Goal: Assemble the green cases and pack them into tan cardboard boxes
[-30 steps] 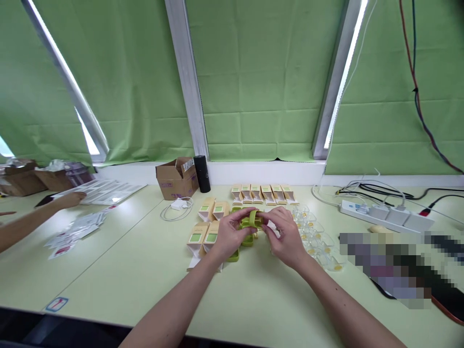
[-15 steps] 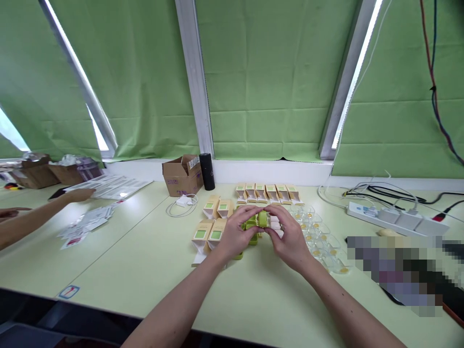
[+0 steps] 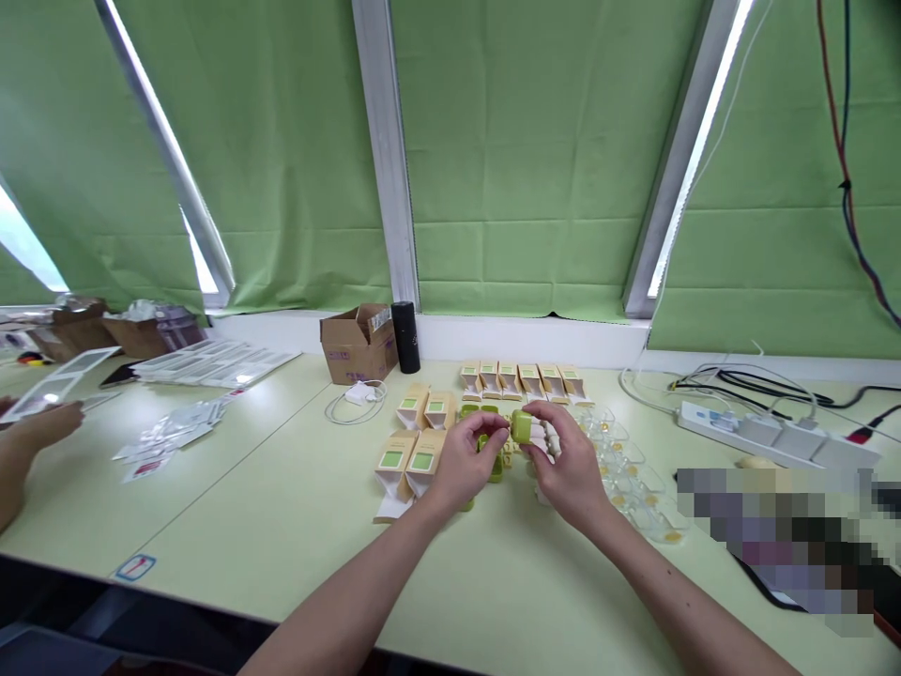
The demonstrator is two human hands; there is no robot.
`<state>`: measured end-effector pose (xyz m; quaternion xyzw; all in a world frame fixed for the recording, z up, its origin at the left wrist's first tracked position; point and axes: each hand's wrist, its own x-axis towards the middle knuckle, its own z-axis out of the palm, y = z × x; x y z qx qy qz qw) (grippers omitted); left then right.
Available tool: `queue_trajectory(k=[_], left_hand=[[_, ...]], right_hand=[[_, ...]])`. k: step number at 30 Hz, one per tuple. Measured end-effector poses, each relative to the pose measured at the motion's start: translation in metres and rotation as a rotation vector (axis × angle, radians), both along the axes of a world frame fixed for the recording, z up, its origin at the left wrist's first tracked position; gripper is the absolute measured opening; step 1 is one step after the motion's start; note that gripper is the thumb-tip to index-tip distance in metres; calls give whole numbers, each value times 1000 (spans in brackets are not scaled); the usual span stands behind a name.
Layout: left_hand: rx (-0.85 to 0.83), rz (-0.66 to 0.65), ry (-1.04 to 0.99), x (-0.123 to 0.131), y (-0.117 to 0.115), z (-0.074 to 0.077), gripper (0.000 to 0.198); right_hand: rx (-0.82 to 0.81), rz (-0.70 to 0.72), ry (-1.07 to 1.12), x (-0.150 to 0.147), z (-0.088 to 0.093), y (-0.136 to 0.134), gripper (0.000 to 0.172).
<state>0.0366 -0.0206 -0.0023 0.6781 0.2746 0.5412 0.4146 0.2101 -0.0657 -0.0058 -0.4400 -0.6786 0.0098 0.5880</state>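
Both my hands are raised just above the pale green table (image 3: 493, 582). My right hand (image 3: 570, 465) pinches a small green part (image 3: 522, 426) with white pieces beside its fingers. My left hand (image 3: 468, 460) is curled, its fingertips touching the same green part from the left. More green parts (image 3: 495, 468) lie on the table under my hands. Tan boxes with green labels (image 3: 408, 460) lie to the left, a row of them (image 3: 521, 378) stands behind, and clear small trays with yellow bits (image 3: 633, 488) lie to the right.
A cardboard box (image 3: 358, 343) and a black cylinder (image 3: 406, 336) stand by the window sill, with a white charger and cable (image 3: 356, 399) in front. A power strip (image 3: 774, 434) and cables lie at right. At far left another person's hand (image 3: 38, 427) holds a clear sheet near scattered packets (image 3: 169, 437).
My hands have pulled slightly apart, and the green part now sits in my right fingers. The other person's hand drew back from the sheets and lifted one. The camera shifted a little.
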Motion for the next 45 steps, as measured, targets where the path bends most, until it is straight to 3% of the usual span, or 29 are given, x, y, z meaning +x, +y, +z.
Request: queue_trajectory(k=[7,18,45], left_hand=[[-93,28,2,3,0,2,24],[-166,-27,-24,3,1,6,37],[-177,-13,-37,1,8,2,39]], right_hand=[[48,17,-98,0,-9,-1,39],[20,21,-70,-1,-7,-3,34],[15,1,-78,2,-8,-2,35]])
